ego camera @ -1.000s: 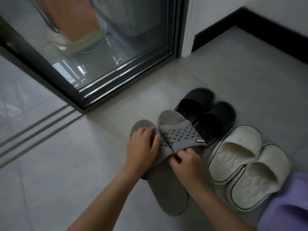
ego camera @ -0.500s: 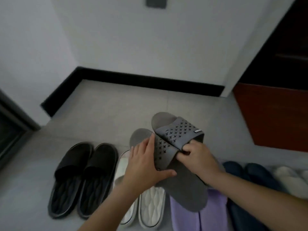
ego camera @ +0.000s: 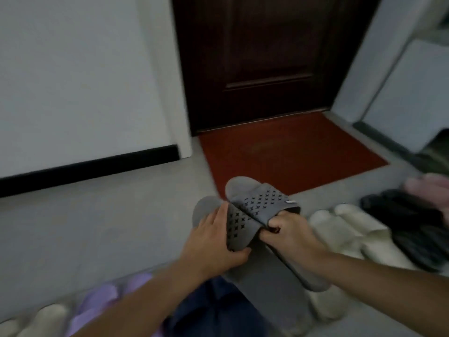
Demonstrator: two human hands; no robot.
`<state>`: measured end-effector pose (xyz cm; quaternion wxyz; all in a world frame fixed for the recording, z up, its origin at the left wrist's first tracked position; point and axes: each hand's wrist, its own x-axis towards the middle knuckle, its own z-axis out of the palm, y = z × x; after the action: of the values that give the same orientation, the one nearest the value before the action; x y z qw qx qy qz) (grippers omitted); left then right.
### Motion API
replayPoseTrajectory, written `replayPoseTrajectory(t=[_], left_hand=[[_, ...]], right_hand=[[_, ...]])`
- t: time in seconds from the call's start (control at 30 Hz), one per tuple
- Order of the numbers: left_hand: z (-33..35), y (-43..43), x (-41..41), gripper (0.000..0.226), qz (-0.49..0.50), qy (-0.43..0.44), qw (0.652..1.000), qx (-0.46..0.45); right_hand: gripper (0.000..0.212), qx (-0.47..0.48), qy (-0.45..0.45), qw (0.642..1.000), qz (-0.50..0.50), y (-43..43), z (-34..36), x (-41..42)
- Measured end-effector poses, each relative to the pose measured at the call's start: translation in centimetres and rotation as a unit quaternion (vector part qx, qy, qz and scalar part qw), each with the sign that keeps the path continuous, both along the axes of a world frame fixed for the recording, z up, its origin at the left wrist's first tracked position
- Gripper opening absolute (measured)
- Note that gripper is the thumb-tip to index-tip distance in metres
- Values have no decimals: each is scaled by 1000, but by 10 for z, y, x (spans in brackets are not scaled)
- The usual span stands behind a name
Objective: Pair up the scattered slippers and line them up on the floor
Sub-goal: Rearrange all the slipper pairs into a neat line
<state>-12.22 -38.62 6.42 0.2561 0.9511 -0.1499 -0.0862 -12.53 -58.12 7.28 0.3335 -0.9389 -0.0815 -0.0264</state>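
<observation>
Two grey rubbery slide slippers with star-shaped cut-outs punched through their wide straps are held together above the pale tiled floor (ego camera: 97, 227), soles smooth and matte, toes rounded. The left hand (ego camera: 213, 242) lies over the left grey slipper (ego camera: 239, 227), fingers spread along its strap and toe while the thumb curls under the strap's near edge, clasping it. The right hand (ego camera: 289, 231) has its fingers curled tight, pinching the near edge of the strap of the right grey slipper (ego camera: 262, 199), which sits slightly higher and overlaps its partner; a small pale tag shows on that strap's right end. Both slippers hang in front of a rust-red flat doormat (ego camera: 291, 152) lying before a dark brown panelled wooden door (ego camera: 255, 57). On the floor to the right lies a pair of cream, thick foam-like slippers (ego camera: 349, 229), and beyond them a pair of black slippers (ego camera: 408, 222), blurred. Near the lower left are lilac slippers (ego camera: 102, 297) and another cream slipper (ego camera: 48, 317), with a dark navy slipper (ego camera: 213, 310) below the forearms. A black skirting strip (ego camera: 85, 166) runs along the foot of the white wall
</observation>
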Motion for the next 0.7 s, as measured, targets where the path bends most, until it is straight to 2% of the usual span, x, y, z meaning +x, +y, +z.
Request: replayPoseTrajectory(t=[0.1, 0.27, 0.47, 0.6, 0.7], left_hand=[[12, -114, 24, 106, -17, 9, 1000, -9], [22, -310, 57, 106, -67, 32, 997, -23], [6, -520, 98, 104, -156, 27, 987, -20], [-13, -602, 110, 101, -186, 22, 982, -30], [-25, -609, 118, 98, -160, 26, 985, -64]], right_hand=[[53, 29, 16, 999, -33, -110, 5, 11], [39, 27, 62, 989, -132, -295, 4, 20], [27, 46, 73, 955, -284, -493, -19, 27], [38, 38, 35, 942, -330, -566, -37, 33], [41, 39, 36, 945, -321, -577, -47, 49]])
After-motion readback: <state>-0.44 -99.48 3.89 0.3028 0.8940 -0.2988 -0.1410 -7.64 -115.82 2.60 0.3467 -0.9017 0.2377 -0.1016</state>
